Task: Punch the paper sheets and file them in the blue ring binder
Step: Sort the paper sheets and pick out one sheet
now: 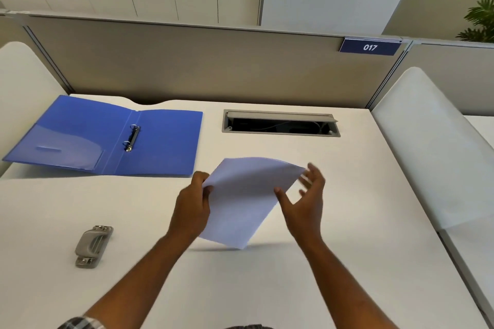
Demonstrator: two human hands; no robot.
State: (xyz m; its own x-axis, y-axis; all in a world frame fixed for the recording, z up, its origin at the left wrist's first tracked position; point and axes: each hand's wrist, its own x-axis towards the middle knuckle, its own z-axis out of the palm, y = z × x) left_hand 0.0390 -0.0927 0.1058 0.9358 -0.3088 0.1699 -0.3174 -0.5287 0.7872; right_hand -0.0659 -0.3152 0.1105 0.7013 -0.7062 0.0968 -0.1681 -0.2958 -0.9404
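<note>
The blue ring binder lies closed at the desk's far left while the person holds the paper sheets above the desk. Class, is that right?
Not quite. The head view shows the blue ring binder lying open, rings exposed, at the far left. The left hand does hold the paper sheets above the desk.

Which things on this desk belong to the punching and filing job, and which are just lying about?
Belong to the job:
paper sheets, gripped by the left hand, right hand open beside them
hole punch
blue ring binder, lying open

Just there:
cable hatch in the desk
number sign 017
potted plant
</note>
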